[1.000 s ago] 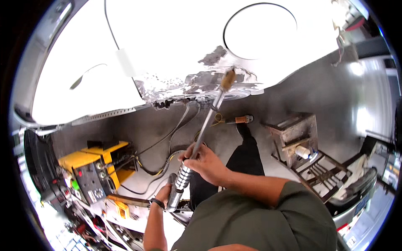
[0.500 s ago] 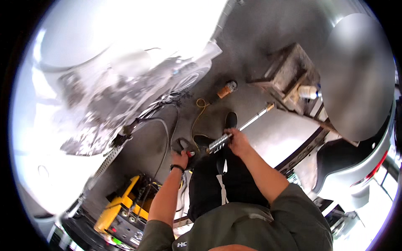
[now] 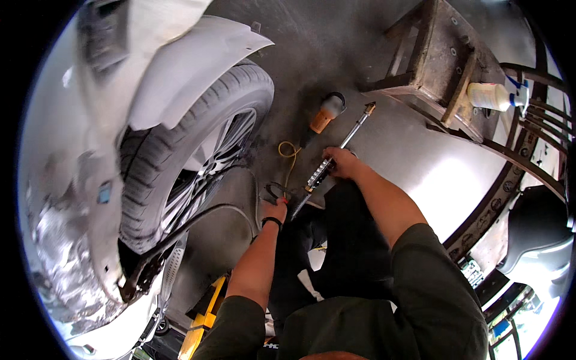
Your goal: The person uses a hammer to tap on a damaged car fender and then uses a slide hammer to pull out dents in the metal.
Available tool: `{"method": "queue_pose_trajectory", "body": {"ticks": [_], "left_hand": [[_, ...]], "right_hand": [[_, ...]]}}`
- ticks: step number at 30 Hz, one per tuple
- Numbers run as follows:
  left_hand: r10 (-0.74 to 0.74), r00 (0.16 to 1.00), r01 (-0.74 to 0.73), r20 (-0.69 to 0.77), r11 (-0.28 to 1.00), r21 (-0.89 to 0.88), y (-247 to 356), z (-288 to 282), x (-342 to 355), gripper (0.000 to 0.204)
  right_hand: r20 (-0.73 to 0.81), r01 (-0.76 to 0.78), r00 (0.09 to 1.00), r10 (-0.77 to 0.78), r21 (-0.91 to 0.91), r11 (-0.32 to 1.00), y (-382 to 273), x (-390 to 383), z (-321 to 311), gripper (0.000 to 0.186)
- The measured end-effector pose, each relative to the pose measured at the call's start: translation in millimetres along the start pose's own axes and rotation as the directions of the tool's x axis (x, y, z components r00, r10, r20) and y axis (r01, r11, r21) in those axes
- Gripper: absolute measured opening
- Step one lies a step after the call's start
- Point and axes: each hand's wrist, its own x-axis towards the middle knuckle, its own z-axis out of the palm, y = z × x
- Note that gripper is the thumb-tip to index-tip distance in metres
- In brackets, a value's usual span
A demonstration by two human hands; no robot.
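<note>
A long silver metal rod with a ribbed sleeve (image 3: pixel 319 174) is gripped by the right hand (image 3: pixel 341 162); its long axis is slanted from a brown pointed tip (image 3: pixel 370 108), ahead-right of that grip, back-left toward the left hand (image 3: pixel 276 210), whose hold cannot be told.

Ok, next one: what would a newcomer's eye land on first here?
Probably the big car wheel left of centre, beside patchy, scuffed bodywork. Next, the long metal tool with a gold-coloured tip, held in the right hand near the middle. Then the orange power tool on the floor, left of that tip.
</note>
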Motion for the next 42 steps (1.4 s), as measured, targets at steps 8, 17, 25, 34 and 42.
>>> {"method": "queue_pose_trajectory", "body": {"ticks": [8,17,25,34,42], "left_hand": [[0.051,0.998,-0.051,0.037,0.999,0.005,36,103,83,0.092],[0.135,0.881,-0.337,0.453,0.851,0.402,68,99,216,0.084],[0.72,0.694,-0.72,-0.03,0.692,-0.052,130,-53,-12,0.053],[0.837,-0.525,-0.438,-0.155,-0.11,0.892,74,-252,-247,0.033],[0.66,-0.738,0.245,-0.142,0.458,0.854,26,-426,-374,0.055]], "right_hand": [[-0.058,0.107,0.964,-0.259,-0.807,0.581,101,70,-105,0.034],[-0.375,-0.097,0.926,-0.031,-0.318,0.943,93,65,-107,0.041],[-0.372,0.77,0.541,-0.755,-0.142,0.622,-183,-170,-38,0.077],[0.395,0.991,-0.048,-0.917,-0.098,-0.094,-343,-288,154,0.082],[0.428,0.98,-0.143,-0.892,0.186,-0.068,-351,-305,184,0.068]]}}
